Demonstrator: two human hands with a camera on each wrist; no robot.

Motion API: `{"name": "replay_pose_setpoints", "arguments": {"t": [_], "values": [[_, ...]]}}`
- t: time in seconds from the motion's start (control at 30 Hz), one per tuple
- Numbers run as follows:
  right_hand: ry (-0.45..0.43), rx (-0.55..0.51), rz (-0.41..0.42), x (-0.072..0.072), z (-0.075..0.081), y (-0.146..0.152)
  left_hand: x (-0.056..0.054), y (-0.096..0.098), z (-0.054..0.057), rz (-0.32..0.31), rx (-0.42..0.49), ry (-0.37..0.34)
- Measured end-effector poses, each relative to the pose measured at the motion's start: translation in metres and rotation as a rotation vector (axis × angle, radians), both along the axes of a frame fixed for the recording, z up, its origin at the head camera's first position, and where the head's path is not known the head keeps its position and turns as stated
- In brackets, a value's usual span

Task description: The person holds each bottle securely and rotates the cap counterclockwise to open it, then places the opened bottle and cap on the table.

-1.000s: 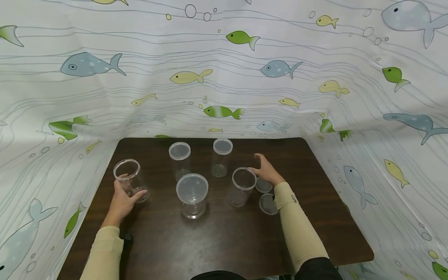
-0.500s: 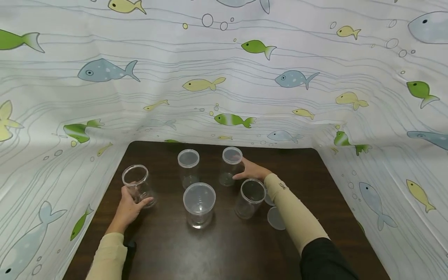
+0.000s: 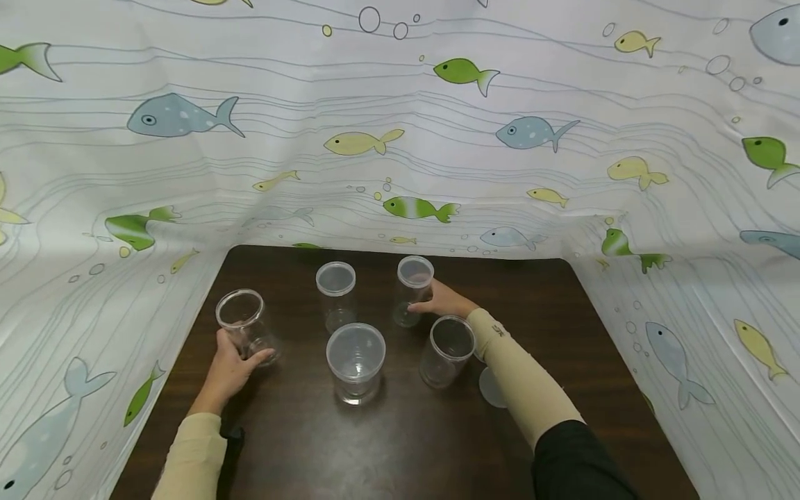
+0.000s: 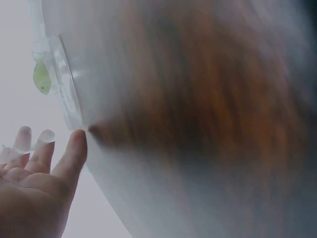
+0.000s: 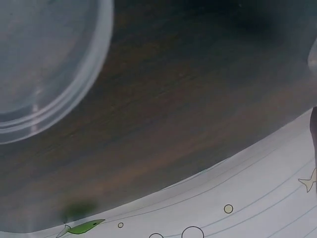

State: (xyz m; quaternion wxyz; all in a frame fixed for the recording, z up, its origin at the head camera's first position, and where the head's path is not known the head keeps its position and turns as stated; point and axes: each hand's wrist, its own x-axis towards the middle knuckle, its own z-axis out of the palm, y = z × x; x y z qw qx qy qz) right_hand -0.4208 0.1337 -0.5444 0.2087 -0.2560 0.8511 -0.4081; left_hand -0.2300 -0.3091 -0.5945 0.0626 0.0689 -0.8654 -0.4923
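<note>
On the left side of the table, my left hand (image 3: 226, 364) grips the lower part of a clear plastic jar (image 3: 242, 312) that has no lid on. In the left wrist view, my left hand (image 4: 44, 183) shows with its thumb and fingers spread apart. At the back, my right hand (image 3: 448, 300) holds a lidded clear jar (image 3: 415, 274) from its right side, thumb across the front and fingers hidden behind. Right in front of that wrist stands an uncovered clear jar (image 3: 445, 357). The right wrist view shows a frosted lid (image 5: 49, 64) close up, the hand itself out of sight.
Two other lidded jars stand near the middle, a back jar (image 3: 336, 281) and a wider front jar (image 3: 356, 357). A loose round lid (image 3: 492, 389) lies beside the right forearm, and another is mostly hidden under the sleeve. A fish-patterned sheet (image 3: 400, 160) rises behind the dark table (image 3: 375, 451).
My right hand has moved left from near the loose lids to the lidded jar at the back, and its thumb now lies across it. My left hand keeps its grip on the uncovered jar.
</note>
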Motion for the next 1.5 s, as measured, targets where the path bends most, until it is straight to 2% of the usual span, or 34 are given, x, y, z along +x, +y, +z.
{"name": "replay_pose_setpoints", "arguments": {"t": [0.13,0.27,0.37,0.43,0.53,0.67,0.8,0.9,0.97,1.07,1.13,1.23,1.37,1.43,1.5], "values": [[0.037,-0.004,-0.046,0.001,0.0,0.002,-0.002,0.001,0.001,0.013,-0.016,-0.013],[0.072,-0.032,-0.174,0.005,0.001,0.01,-0.003,0.003,0.002,0.015,-0.021,-0.036],[0.085,-0.104,-0.287,0.008,0.008,0.022,-0.003,0.005,0.002,0.004,0.011,-0.063],[0.091,-0.169,-0.347,0.01,0.015,0.032,-0.003,0.006,0.003,-0.002,0.053,-0.064],[0.108,-0.26,-0.41,0.015,0.03,0.05,-0.004,0.008,0.005,-0.002,0.096,-0.029],[0.16,-0.334,-0.484,0.03,0.059,0.076,-0.002,0.009,0.014,0.035,0.082,0.037],[0.242,-0.424,-0.548,0.055,0.092,0.095,0.015,0.005,0.028,0.128,0.076,0.052],[0.274,-0.51,-0.549,0.077,0.111,0.099,0.037,0.0,0.037,0.242,0.047,0.046],[0.268,-0.564,-0.517,0.092,0.119,0.097,0.052,-0.002,0.043,0.325,0.018,0.064],[0.259,-0.594,-0.455,0.112,0.125,0.086,0.071,-0.006,0.053,0.414,-0.012,0.163],[0.256,-0.594,-0.416,0.124,0.125,0.079,0.08,-0.007,0.064,0.425,-0.024,0.253],[0.263,-0.534,-0.368,0.141,0.125,0.068,0.087,-0.004,0.086,0.347,-0.069,0.438],[0.272,-0.463,-0.302,0.159,0.122,0.054,0.086,0.013,0.115,0.115,-0.067,0.672],[0.26,-0.465,-0.265,0.165,0.122,0.046,0.083,0.028,0.128,0.008,-0.028,0.72],[0.258,-0.47,-0.224,0.171,0.121,0.038,0.079,0.046,0.138,-0.082,-0.007,0.739]]}}
